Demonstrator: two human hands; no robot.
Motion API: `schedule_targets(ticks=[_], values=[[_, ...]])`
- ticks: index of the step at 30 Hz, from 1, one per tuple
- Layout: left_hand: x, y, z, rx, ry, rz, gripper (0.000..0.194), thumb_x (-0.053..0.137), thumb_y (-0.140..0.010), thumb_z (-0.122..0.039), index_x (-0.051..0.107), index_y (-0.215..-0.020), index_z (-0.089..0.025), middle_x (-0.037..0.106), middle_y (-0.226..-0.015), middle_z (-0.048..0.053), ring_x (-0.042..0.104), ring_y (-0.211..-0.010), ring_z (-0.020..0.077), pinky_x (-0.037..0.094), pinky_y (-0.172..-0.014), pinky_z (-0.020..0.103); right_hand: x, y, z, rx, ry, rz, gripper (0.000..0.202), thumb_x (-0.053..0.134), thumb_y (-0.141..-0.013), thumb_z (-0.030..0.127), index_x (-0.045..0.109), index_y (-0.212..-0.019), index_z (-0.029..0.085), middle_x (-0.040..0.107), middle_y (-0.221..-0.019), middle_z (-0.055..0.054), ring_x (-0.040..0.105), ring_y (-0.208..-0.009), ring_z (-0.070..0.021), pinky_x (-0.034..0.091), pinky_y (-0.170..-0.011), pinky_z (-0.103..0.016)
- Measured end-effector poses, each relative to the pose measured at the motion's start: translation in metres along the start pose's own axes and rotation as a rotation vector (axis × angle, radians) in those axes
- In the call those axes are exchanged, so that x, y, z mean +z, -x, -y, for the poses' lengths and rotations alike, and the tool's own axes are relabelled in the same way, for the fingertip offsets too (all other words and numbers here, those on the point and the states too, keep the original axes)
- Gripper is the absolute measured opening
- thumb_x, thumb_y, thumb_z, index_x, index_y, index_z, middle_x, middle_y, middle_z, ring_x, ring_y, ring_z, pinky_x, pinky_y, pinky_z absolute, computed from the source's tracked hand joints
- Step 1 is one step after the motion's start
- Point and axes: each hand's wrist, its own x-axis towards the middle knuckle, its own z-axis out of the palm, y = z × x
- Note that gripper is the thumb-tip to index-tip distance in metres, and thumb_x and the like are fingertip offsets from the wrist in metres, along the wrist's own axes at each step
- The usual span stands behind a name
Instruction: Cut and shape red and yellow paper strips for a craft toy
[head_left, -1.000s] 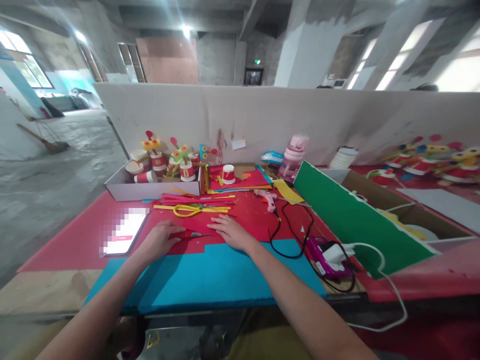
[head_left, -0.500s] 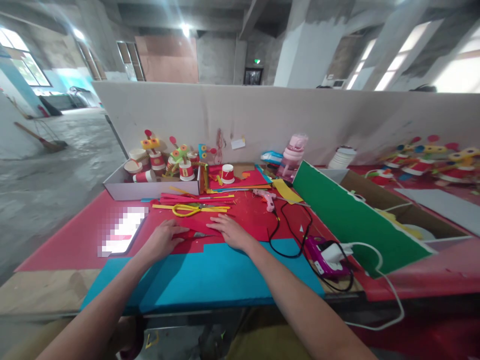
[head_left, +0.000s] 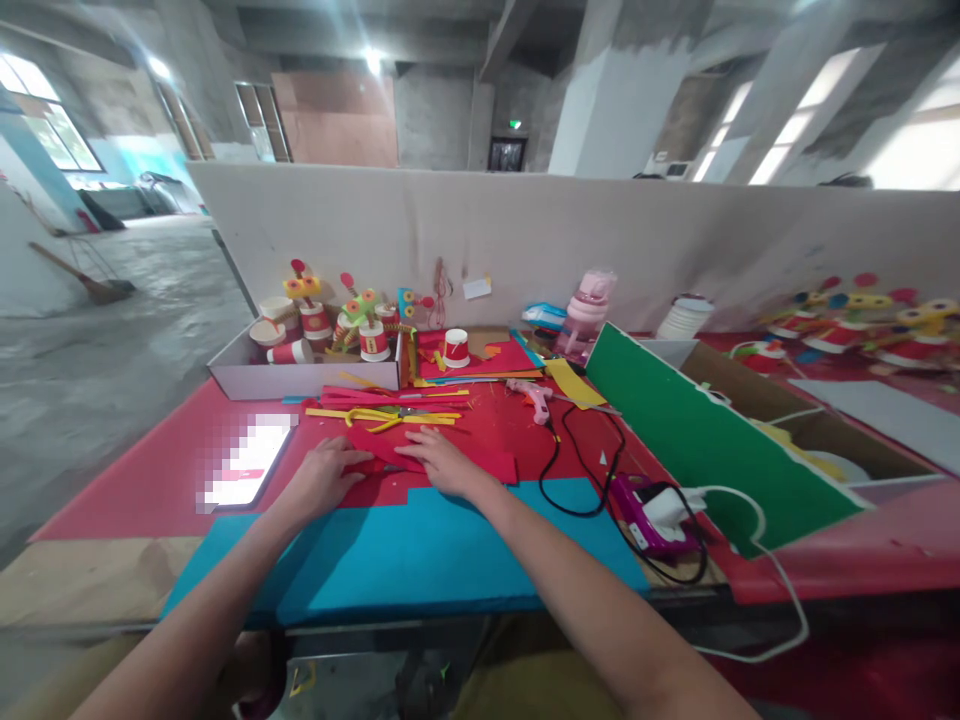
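Observation:
A red sheet [head_left: 484,464] lies on the red table covering, above the blue board [head_left: 420,550]. My left hand [head_left: 324,476] is at its left end, fingers apart and touching the paper. On the middle of the sheet rests my right hand [head_left: 441,462], its fingers spread and palm down. A small dark gap shows between the hands; what it is I cannot make out. Yellow-handled scissors [head_left: 367,416] lie just beyond the hands, on yellow strips [head_left: 435,418] and beside pink-red strips [head_left: 352,397].
A phone [head_left: 251,460] lies at left. Behind are a white box [head_left: 307,376] of cup figures and a paper cup [head_left: 456,348]. To the right are a pink glue gun [head_left: 534,398], black cable, purple power strip [head_left: 654,515] and green-sided box [head_left: 697,440].
Both hands have shifted slightly left with the red sheet, whose right end now shows more clearly. The scissors' handles have moved slightly.

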Motion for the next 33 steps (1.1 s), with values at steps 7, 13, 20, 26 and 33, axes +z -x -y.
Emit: schedule_targets(ticks=[7,13,20,26,33], values=[[-0.004,0.001,0.013,-0.016,-0.005,0.003,0.035,0.051,-0.082,-0.032,0.070,-0.112,-0.026,0.064,-0.098,0.009,0.058,-0.092,0.0237,0.047,-0.084,0.035,-0.024,0.010,-0.006,-0.076,-0.024,-0.076,0.036,0.040,-0.096,0.023,0.059,-0.126,0.023,0.049,-0.140,-0.009,0.037,-0.135,-0.0211,0.027,-0.113,-0.048],[-0.005,0.001,0.011,0.006,-0.002,0.010,0.036,0.051,-0.083,-0.032,0.070,-0.113,-0.026,0.063,-0.097,0.009,0.057,-0.092,0.0250,0.046,-0.082,0.035,-0.037,0.052,-0.032,-0.137,-0.081,-0.033,0.036,0.039,-0.096,0.023,0.057,-0.128,0.025,0.052,-0.138,-0.007,0.042,-0.132,-0.0178,0.026,-0.114,-0.045],[-0.003,0.003,0.006,0.001,-0.019,0.025,0.037,0.050,-0.084,-0.030,0.068,-0.115,-0.022,0.063,-0.103,0.011,0.057,-0.095,0.0253,0.047,-0.082,0.035,-0.029,0.054,-0.032,-0.076,-0.081,-0.019,0.035,0.043,-0.095,0.023,0.057,-0.127,0.027,0.051,-0.139,-0.005,0.038,-0.135,-0.0189,0.023,-0.115,-0.047],[-0.002,0.003,0.002,0.009,-0.005,0.029,0.036,0.050,-0.084,-0.028,0.069,-0.114,-0.022,0.063,-0.101,0.010,0.057,-0.094,0.0234,0.047,-0.082,0.032,-0.032,0.054,-0.032,-0.083,-0.090,-0.024,0.035,0.043,-0.095,0.022,0.058,-0.127,0.026,0.052,-0.139,-0.007,0.039,-0.134,-0.0195,0.024,-0.114,-0.047],[-0.004,0.003,-0.006,0.017,-0.004,0.052,0.036,0.050,-0.084,-0.026,0.068,-0.115,-0.023,0.064,-0.103,0.010,0.057,-0.096,0.0231,0.047,-0.084,0.032,-0.030,0.052,-0.034,-0.102,-0.096,-0.033,0.034,0.045,-0.094,0.022,0.059,-0.126,0.025,0.053,-0.137,-0.008,0.041,-0.133,-0.0202,0.025,-0.114,-0.047]])
